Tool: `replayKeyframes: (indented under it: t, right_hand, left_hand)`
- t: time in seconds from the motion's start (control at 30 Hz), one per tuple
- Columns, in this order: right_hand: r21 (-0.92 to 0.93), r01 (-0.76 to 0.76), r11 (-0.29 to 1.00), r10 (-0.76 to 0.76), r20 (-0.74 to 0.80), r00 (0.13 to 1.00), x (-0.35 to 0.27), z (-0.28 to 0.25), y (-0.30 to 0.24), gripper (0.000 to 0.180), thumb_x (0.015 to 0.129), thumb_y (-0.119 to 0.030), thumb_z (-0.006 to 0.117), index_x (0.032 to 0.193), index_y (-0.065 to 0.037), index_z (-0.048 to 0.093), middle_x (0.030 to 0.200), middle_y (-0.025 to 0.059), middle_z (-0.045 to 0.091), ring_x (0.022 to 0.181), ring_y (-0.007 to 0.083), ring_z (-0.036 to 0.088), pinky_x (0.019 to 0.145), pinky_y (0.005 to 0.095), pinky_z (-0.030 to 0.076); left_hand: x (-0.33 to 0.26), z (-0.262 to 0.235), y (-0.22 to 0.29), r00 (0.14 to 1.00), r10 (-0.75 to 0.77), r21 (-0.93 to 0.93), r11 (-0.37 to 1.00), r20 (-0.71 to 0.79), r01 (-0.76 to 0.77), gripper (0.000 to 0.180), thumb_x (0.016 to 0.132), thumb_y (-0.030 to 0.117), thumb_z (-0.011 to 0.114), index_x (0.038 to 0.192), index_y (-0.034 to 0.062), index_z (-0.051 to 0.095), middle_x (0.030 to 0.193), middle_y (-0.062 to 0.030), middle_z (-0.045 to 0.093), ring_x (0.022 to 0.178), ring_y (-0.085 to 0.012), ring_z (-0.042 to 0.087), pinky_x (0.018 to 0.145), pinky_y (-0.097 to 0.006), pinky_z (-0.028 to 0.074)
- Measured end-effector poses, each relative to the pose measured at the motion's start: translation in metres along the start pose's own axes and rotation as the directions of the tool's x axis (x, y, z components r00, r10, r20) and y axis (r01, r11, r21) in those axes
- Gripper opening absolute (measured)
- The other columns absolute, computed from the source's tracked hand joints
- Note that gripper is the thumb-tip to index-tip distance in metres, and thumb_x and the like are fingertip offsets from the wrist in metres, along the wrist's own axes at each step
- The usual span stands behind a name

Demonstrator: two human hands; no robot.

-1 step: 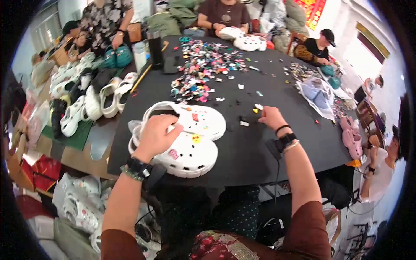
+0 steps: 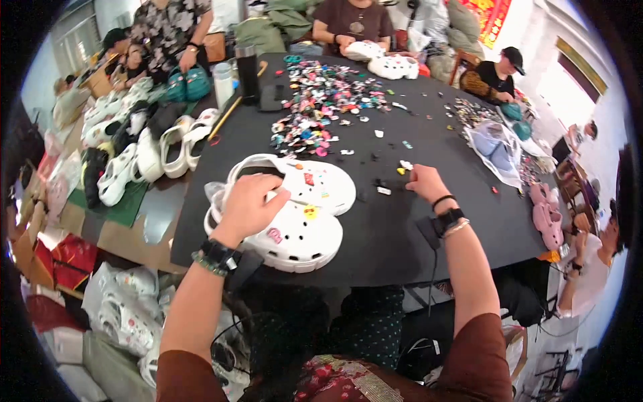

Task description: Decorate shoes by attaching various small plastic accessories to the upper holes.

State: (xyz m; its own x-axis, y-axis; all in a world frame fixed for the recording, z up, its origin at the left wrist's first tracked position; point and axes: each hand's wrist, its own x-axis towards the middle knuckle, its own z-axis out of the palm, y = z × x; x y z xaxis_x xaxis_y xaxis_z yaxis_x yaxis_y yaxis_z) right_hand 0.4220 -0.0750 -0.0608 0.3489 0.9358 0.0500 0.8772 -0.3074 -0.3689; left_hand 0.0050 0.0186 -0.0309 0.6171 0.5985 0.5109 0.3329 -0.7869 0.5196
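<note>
A pair of white clogs lies side by side on the black table, toes to the right. The nearer clog (image 2: 305,236) carries a yellow charm (image 2: 310,212) and a pink charm (image 2: 274,235); the farther clog (image 2: 333,182) has several small charms on its top. My left hand (image 2: 254,206) is closed over the nearer clog's opening, gripping it. To the right, my right hand (image 2: 429,184) is low over the table with fingers pinched; whatever they hold is hidden. Just left of its fingertips lies a small yellow-and-white charm (image 2: 404,166), near a small white piece (image 2: 383,191).
A heap of colourful charms (image 2: 315,107) spreads behind the clogs. A black tumbler (image 2: 246,75) and a clear bottle (image 2: 223,86) stand at the far left. White clogs (image 2: 149,157) line the left side; pink clogs (image 2: 548,218) sit at the right edge. Other people work around the table.
The whole view has shifted slightly, so everything sits a little farther right. Both hands keep their places relative to the clogs and charms.
</note>
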Motion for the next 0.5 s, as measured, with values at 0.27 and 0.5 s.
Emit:
replayKeyframes:
  t: [0.27, 0.5]
  right_hand:
    - [0.188, 0.29, 0.938, -0.273, -0.109, 0.956, -0.038, -0.029, -0.092, 0.012, 0.079, 0.0, 0.069, 0.087, 0.0, 0.061, 0.082, 0.0145, 0.067, 0.078, 0.0282, 0.067, 0.07, 0.0368, 0.052]
    - [0.423, 0.607, 0.673, -0.68, 0.033, 0.732, -0.091, -0.019, -0.196, 0.013, 0.083, 0.002, 0.068, 0.094, 0.0, 0.062, 0.085, 0.0113, 0.067, 0.079, 0.0213, 0.069, 0.07, 0.0313, 0.054]
  left_hand:
    - [-0.003, 0.002, -0.004, 0.998, 0.016, 0.011, 1.0, -0.054, -0.015, 0.024, 0.084, 0.025, 0.068, 0.084, 0.0004, 0.067, 0.07, -0.014, 0.063, 0.065, -0.0318, 0.06, 0.062, -0.043, 0.044]
    - [-0.005, 0.003, -0.004, 0.999, 0.007, 0.002, 1.0, -0.038, -0.007, 0.023, 0.085, 0.024, 0.066, 0.085, 0.0004, 0.066, 0.071, -0.0136, 0.062, 0.067, -0.0321, 0.059, 0.064, -0.042, 0.045]
